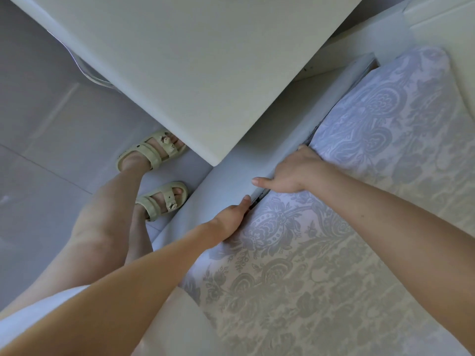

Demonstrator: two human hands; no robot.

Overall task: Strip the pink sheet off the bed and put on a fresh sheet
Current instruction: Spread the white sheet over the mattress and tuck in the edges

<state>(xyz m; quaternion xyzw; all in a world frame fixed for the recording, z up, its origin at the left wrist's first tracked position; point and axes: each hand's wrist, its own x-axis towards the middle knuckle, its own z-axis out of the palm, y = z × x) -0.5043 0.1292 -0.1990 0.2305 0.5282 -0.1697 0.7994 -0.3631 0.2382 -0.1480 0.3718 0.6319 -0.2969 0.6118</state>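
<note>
A pale sheet with a grey floral pattern [321, 265] covers the mattress on the right. Its edge runs along the white bed frame rail [280, 140]. My left hand [230, 220] lies at the sheet's edge, thumb straight along the rail, fingers out of sight in the gap between mattress and rail. My right hand [290, 170] is farther along the same edge. Its thumb is stretched out onto the rail and its fingers dip into the gap, hidden. No pink sheet is in view.
A large white slab-like surface [192, 60] juts over the bed's side just beyond my hands. Below it are my feet in cream sandals [154, 150] on a grey tiled floor [38, 150]. White boards [437, 21] lie past the mattress at the top right.
</note>
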